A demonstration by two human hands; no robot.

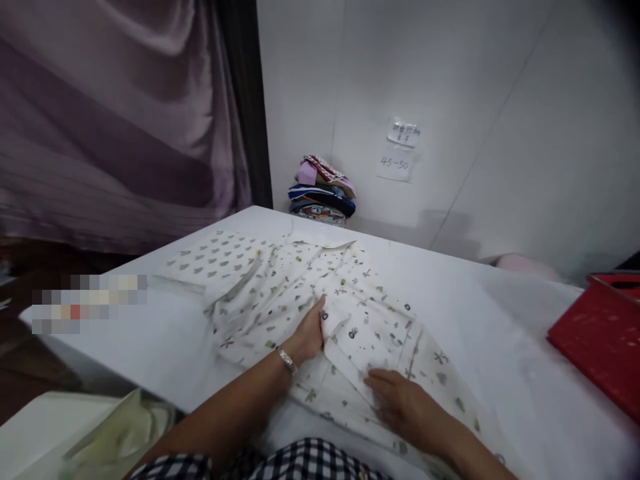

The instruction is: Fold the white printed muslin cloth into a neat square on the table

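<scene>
A white printed garment [280, 287] with small grey and green figures lies spread on the white table [475, 313]. My left hand [307, 337], with a bracelet at the wrist, rests on the cloth's middle, its fingers tucked under a folded flap. My right hand [400, 400] lies flat on the near part of the garment, fingers stretched toward the fold.
A stack of folded colourful clothes [323, 190] sits at the table's far corner against the wall. A red basket [603, 337] stands at the right edge. Paper notes [400, 150] hang on the wall. A purple curtain [115, 113] hangs at left; pale cloth [120, 433] lies below left.
</scene>
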